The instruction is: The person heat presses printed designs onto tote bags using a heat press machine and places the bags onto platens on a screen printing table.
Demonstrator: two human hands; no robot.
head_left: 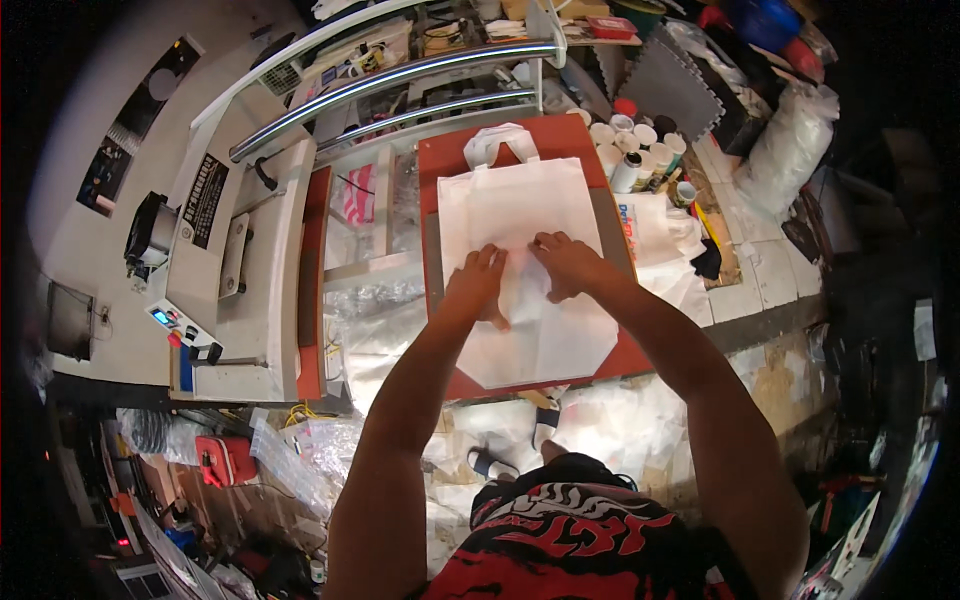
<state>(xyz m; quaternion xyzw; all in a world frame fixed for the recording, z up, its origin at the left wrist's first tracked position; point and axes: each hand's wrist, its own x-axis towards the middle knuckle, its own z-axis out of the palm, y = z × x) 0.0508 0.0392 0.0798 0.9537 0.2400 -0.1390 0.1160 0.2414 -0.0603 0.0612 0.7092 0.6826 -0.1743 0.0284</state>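
Observation:
A white tote bag (530,205) lies flat on a red press board (605,320), its handles (500,147) at the far end. My left hand (478,282) rests on the middle of the bag, fingertips touching it and thumb spread toward me. Close beside it, my right hand (570,265) touches the bag in the same way, thumb apart from the fingers. A narrow gap separates the two hands. A faint pale patch shows on the fabric there; whether it is a separate sheet I cannot tell. Neither hand visibly grips anything.
A white press machine (235,240) with a control panel (180,322) stands at left, below chrome rails (390,90). At right are several paper cups (645,135), a printed white bag (660,235) and a plastic-wrapped bundle (795,140). A red case (228,460) sits at lower left.

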